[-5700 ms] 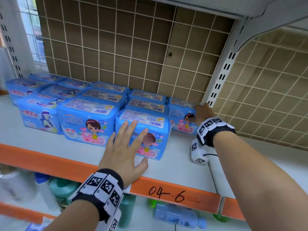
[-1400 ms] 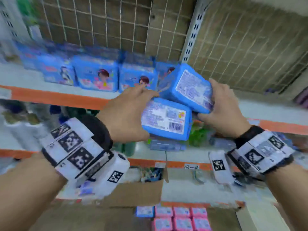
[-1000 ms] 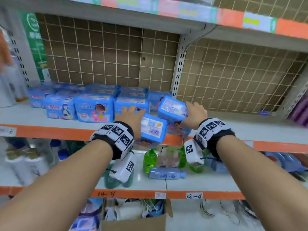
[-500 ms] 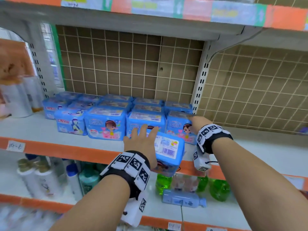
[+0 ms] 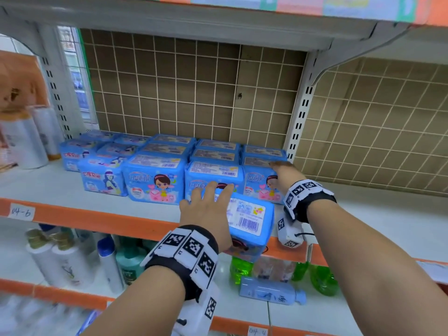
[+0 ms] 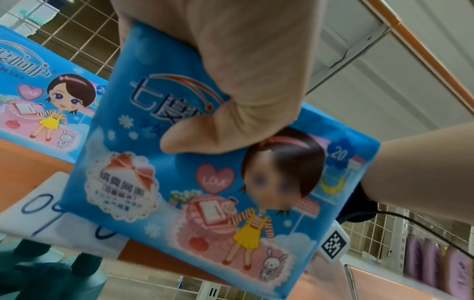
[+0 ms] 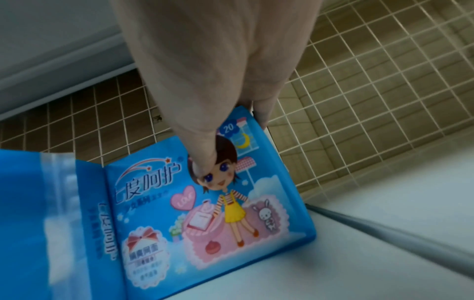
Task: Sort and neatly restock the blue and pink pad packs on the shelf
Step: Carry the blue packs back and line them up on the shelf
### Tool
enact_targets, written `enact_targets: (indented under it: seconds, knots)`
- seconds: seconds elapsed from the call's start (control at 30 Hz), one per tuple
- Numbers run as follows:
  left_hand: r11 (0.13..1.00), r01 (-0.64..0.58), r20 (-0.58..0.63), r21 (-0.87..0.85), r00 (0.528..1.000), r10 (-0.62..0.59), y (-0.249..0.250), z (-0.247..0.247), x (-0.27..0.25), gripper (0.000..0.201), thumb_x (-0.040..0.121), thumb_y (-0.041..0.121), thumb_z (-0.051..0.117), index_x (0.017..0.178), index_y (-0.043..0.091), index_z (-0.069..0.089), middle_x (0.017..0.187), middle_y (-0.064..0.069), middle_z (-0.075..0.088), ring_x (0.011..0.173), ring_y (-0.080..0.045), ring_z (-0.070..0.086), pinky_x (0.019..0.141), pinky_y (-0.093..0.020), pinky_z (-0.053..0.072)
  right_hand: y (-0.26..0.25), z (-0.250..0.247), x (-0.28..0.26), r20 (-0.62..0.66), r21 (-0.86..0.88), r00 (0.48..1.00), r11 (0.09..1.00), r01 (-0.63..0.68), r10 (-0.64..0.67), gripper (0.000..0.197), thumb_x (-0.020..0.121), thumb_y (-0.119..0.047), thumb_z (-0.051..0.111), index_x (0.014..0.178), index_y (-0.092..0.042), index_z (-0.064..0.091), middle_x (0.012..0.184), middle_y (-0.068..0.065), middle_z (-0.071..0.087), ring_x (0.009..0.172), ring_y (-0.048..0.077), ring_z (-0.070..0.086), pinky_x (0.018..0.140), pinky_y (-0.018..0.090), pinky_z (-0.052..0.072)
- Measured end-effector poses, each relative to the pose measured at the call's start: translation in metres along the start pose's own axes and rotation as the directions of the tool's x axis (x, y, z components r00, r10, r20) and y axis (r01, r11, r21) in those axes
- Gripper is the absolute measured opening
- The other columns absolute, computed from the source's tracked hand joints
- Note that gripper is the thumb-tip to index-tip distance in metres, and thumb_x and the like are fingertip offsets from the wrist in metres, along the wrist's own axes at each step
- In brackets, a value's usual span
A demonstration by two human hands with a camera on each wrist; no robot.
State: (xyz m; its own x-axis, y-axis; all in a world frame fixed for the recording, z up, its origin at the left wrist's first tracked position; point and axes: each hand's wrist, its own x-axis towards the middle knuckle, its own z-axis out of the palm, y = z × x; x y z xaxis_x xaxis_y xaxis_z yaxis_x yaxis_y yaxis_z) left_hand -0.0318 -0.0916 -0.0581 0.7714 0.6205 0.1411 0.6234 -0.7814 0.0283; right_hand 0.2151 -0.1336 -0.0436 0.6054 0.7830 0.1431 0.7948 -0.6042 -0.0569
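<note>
Several blue pad packs (image 5: 155, 180) stand in rows on the white shelf (image 5: 48, 190). My left hand (image 5: 208, 209) grips another blue pad pack (image 5: 249, 217) at the shelf's orange front edge (image 5: 97, 219), just before the front row. In the left wrist view my thumb (image 6: 218, 125) presses its printed face (image 6: 205, 192). My right hand (image 5: 282, 173) holds the rightmost front pack (image 5: 257, 187), which stands on the shelf. The right wrist view shows my thumb (image 7: 205, 158) on that pack's front (image 7: 231, 203) and my fingers over its top. No pink packs are in view.
A slotted upright post (image 5: 300, 122) rises just right of the packs, with bare shelf (image 5: 388, 219) beyond it. White bottles (image 5: 21, 139) stand at the shelf's left end. The lower shelf holds white bottles (image 5: 55, 260), green bottles (image 5: 240, 267) and a lying blue bottle (image 5: 269, 291).
My right hand has set its pack down at the right end of the front row and stays on it. My left hand has brought its pack up to the shelf edge.
</note>
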Motion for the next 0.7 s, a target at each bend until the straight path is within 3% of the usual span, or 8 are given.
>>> enact_targets:
  seconds: [0.27,0.33,0.4,0.47,0.53,0.57,0.63,0.7]
  knots:
    - [1.000,0.003,-0.001,-0.001,1.000,-0.003,-0.002,0.004,0.000,0.107,0.068,0.030,0.067,0.143,0.038,-0.010,0.152,0.003,-0.002,0.136,-0.031,0.010,0.103,-0.045,0.026,-0.007,0.002,0.013,-0.011,0.009,1.000,1.000,-0.028,0.028,0.048,0.092,-0.017,0.048,0.138,-0.008,0.036,0.135,0.014,0.046,0.121,0.031,0.042,0.094,0.035,0.039]
    - [1.000,0.005,0.016,-0.019,1.000,-0.004,-0.002,0.002,0.001,0.105,0.069,0.029,0.066,0.143,0.038,-0.008,0.152,0.002,-0.001,0.136,-0.031,0.011,0.103,-0.045,0.026,-0.008,-0.001,0.010,0.045,-0.006,0.998,0.999,-0.051,0.051,0.051,0.092,-0.018,0.046,0.141,-0.009,0.031,0.142,0.012,0.039,0.128,0.030,0.035,0.100,0.036,0.036]
    - [0.999,0.011,0.027,-0.030,1.000,-0.010,-0.002,0.000,0.003,0.103,0.069,0.028,0.066,0.143,0.038,-0.006,0.152,0.001,0.001,0.136,-0.031,0.012,0.102,-0.046,0.027,-0.010,-0.005,-0.001,0.055,0.012,0.994,0.996,-0.090,0.089,0.057,0.093,-0.020,0.045,0.145,-0.014,0.023,0.153,0.007,0.021,0.139,0.028,0.018,0.109,0.042,0.030]
    - [0.999,0.013,0.045,-0.039,0.999,-0.011,-0.003,-0.001,0.002,0.102,0.070,0.030,0.066,0.143,0.039,-0.005,0.152,0.001,0.001,0.136,-0.031,0.012,0.102,-0.047,0.028,-0.018,-0.016,-0.021,-0.109,0.158,0.987,0.983,-0.099,0.117,0.060,0.092,-0.023,0.048,0.146,-0.017,0.021,0.156,0.007,0.011,0.143,0.028,0.009,0.112,0.045,0.024]
    - [0.999,0.007,0.043,-0.050,0.999,-0.004,-0.004,-0.001,0.004,0.102,0.071,0.034,0.067,0.143,0.039,-0.005,0.151,0.001,0.003,0.135,-0.031,0.014,0.101,-0.047,0.029,-0.028,-0.028,-0.047,-0.294,0.393,0.951,0.919,0.027,0.097,0.055,0.091,-0.032,0.054,0.140,-0.015,0.035,0.147,0.010,0.030,0.137,0.028,0.025,0.108,0.040,0.029]
    - [0.999,0.006,0.038,-0.051,0.999,-0.004,-0.005,-0.001,0.005,0.102,0.071,0.036,0.068,0.143,0.038,-0.004,0.151,0.001,0.004,0.135,-0.031,0.016,0.100,-0.047,0.030,-0.033,-0.035,-0.062,-0.290,0.513,0.956,0.851,0.115,0.046,0.054,0.088,-0.040,0.058,0.134,-0.016,0.043,0.139,0.007,0.041,0.131,0.024,0.036,0.104,0.036,0.033]
    - [0.999,0.011,0.050,-0.035,0.999,-0.009,-0.004,-0.002,0.006,0.104,0.071,0.038,0.067,0.144,0.037,-0.006,0.152,0.001,0.004,0.135,-0.032,0.016,0.100,-0.047,0.031,-0.044,-0.044,-0.097,-0.101,0.629,0.979,0.751,0.199,-0.175,0.064,0.074,-0.057,0.064,0.127,-0.022,0.050,0.130,-0.002,0.050,0.120,0.015,0.047,0.097,0.028,0.038]
    - [0.999,0.023,0.071,-0.036,0.997,-0.020,-0.003,-0.005,0.008,0.110,0.071,0.040,0.068,0.144,0.036,-0.013,0.153,0.000,0.002,0.137,-0.033,0.015,0.101,-0.047,0.031,-0.056,-0.042,-0.126,0.105,0.410,0.938,0.874,0.261,-0.329,0.092,0.063,-0.066,0.068,0.139,-0.024,0.036,0.138,-0.004,0.042,0.124,0.013,0.040,0.101,0.028,0.033]
